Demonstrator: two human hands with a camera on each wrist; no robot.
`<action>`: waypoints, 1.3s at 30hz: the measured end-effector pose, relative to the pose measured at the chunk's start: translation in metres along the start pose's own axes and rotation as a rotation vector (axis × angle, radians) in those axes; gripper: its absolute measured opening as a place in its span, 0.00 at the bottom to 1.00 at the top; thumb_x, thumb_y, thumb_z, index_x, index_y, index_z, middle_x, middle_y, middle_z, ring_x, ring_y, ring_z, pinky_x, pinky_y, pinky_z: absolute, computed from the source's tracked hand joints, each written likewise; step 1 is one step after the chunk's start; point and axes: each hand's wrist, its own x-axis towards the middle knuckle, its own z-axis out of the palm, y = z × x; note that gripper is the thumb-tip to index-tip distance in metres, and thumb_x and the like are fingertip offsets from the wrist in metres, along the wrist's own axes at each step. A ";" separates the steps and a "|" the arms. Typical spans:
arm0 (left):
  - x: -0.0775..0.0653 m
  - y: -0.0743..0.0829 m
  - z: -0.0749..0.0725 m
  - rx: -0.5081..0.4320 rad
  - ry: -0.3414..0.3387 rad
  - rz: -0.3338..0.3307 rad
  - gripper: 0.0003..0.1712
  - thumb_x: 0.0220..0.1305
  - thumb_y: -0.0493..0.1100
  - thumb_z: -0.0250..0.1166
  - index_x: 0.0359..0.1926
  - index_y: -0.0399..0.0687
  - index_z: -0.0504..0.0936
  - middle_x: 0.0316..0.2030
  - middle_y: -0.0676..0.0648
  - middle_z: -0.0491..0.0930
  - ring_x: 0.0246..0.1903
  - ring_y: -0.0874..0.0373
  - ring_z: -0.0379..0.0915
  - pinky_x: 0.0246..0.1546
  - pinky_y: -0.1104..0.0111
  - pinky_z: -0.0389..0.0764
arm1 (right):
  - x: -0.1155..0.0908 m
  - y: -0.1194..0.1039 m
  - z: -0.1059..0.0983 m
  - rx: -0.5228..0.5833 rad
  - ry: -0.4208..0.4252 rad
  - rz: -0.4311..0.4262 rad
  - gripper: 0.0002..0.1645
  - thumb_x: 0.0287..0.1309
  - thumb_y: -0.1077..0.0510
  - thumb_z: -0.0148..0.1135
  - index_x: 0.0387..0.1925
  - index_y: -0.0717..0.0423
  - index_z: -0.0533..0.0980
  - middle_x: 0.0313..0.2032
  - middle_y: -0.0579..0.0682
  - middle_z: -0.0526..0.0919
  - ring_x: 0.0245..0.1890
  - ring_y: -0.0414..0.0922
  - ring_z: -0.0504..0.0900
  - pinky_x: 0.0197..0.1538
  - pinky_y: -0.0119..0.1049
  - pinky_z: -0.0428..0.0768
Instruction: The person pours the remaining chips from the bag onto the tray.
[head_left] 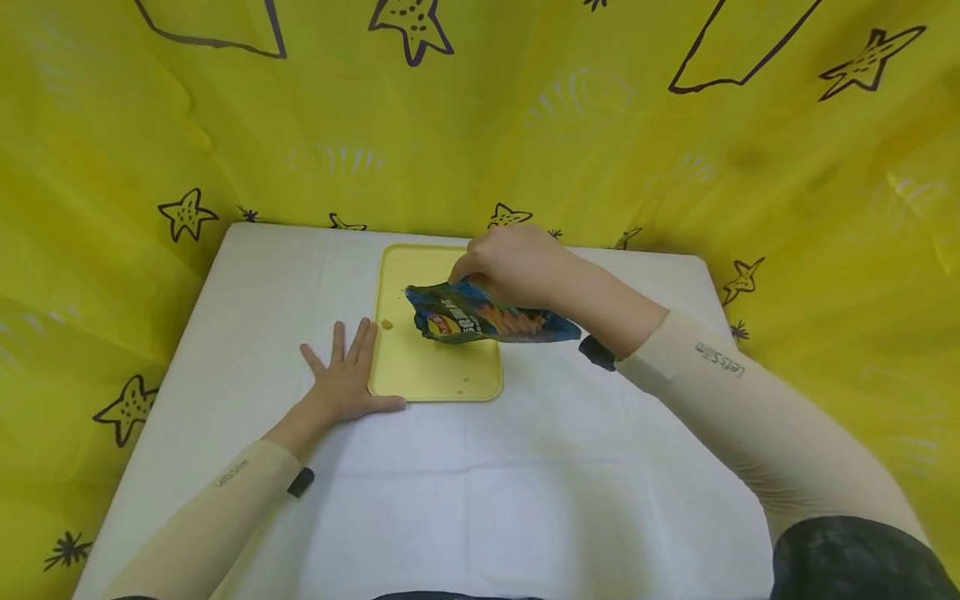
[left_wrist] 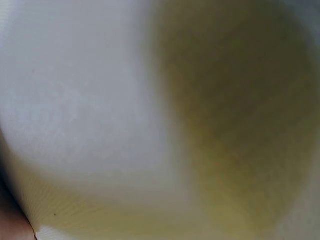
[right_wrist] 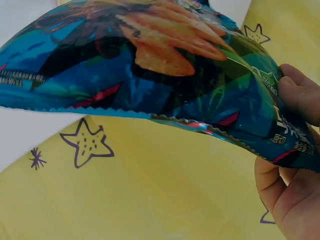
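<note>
Bag: I find the blue bag in the right hand, tilted over the tray, its right end reaching past the tray's right edge. Orange chips are printed on its face, with pale lettering toward the end at the fingers. I cannot tell from my feed whether its mouth is unsealed.
Right hand: clamped on the bag; from the right wrist view I note the thumb on one face and fingers behind the other.
Left hand: fingers straight and spread apart, palm down at the tray's near left corner. I record the thumb along the near edge and the index finger by the left edge.
Tray: yellow, rectangular with rounded corners, lying flat on the surface, partly covered from my head view by the bag and right hand.
Crumbs: one brownish piece near the tray's left edge; small specks toward the near edge, too small for me to identify.
Surface: white, with faint creases.
Sleeves: beige on both forearms, dark lettering on each.
Curtain: yellow, behind the surface and along its sides, with dark starfish drawings.
Left wrist view: blurred pale and beige areas; I can confirm little else there.
</note>
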 end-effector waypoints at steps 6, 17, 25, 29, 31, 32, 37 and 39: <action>-0.001 0.001 0.000 -0.003 0.004 -0.008 0.78 0.27 0.91 0.42 0.70 0.48 0.26 0.71 0.46 0.26 0.66 0.37 0.13 0.43 0.32 0.13 | -0.001 -0.001 -0.002 -0.008 -0.005 0.001 0.15 0.59 0.58 0.58 0.42 0.35 0.82 0.36 0.38 0.82 0.32 0.39 0.77 0.27 0.35 0.75; -0.002 0.000 -0.002 -0.009 0.003 -0.007 0.78 0.28 0.90 0.42 0.71 0.48 0.27 0.71 0.46 0.27 0.66 0.36 0.14 0.43 0.31 0.15 | 0.002 -0.002 -0.009 -0.030 0.055 0.020 0.20 0.57 0.62 0.57 0.41 0.32 0.82 0.35 0.37 0.82 0.31 0.39 0.77 0.24 0.34 0.73; -0.002 -0.001 0.000 -0.008 0.001 -0.003 0.78 0.28 0.90 0.42 0.70 0.48 0.26 0.71 0.46 0.26 0.66 0.37 0.14 0.42 0.31 0.14 | 0.000 -0.003 -0.006 -0.065 0.022 0.044 0.19 0.57 0.60 0.60 0.43 0.30 0.81 0.35 0.36 0.83 0.29 0.37 0.76 0.21 0.33 0.72; -0.002 0.000 -0.002 -0.010 -0.003 -0.006 0.78 0.27 0.90 0.43 0.71 0.48 0.27 0.71 0.46 0.27 0.66 0.37 0.14 0.42 0.31 0.14 | -0.003 -0.001 -0.006 -0.108 0.029 0.005 0.18 0.57 0.58 0.61 0.46 0.32 0.80 0.36 0.36 0.83 0.29 0.38 0.76 0.22 0.33 0.73; -0.002 0.000 -0.002 -0.013 -0.006 -0.009 0.78 0.27 0.90 0.44 0.71 0.48 0.27 0.71 0.46 0.27 0.66 0.37 0.14 0.42 0.31 0.13 | -0.004 0.001 -0.005 -0.125 0.048 -0.031 0.19 0.57 0.60 0.61 0.47 0.34 0.79 0.36 0.37 0.84 0.29 0.40 0.77 0.25 0.35 0.75; -0.002 0.000 -0.002 -0.015 -0.004 -0.009 0.78 0.27 0.90 0.44 0.71 0.48 0.27 0.71 0.46 0.27 0.66 0.37 0.14 0.42 0.32 0.13 | -0.004 0.002 -0.005 -0.134 0.059 -0.051 0.20 0.57 0.60 0.61 0.49 0.35 0.79 0.36 0.39 0.84 0.28 0.41 0.78 0.26 0.35 0.75; -0.001 0.000 -0.001 -0.014 0.002 -0.006 0.78 0.27 0.90 0.43 0.71 0.49 0.27 0.71 0.46 0.28 0.66 0.37 0.14 0.42 0.32 0.12 | -0.005 0.007 -0.003 -0.116 0.053 -0.131 0.21 0.55 0.57 0.63 0.52 0.43 0.77 0.35 0.44 0.85 0.27 0.44 0.80 0.33 0.36 0.78; 0.000 -0.001 0.000 -0.008 0.000 -0.007 0.78 0.27 0.91 0.43 0.71 0.49 0.27 0.71 0.46 0.28 0.66 0.37 0.14 0.42 0.32 0.12 | -0.004 0.009 -0.003 -0.081 0.036 -0.146 0.20 0.54 0.56 0.64 0.51 0.46 0.78 0.35 0.45 0.85 0.29 0.43 0.81 0.36 0.36 0.79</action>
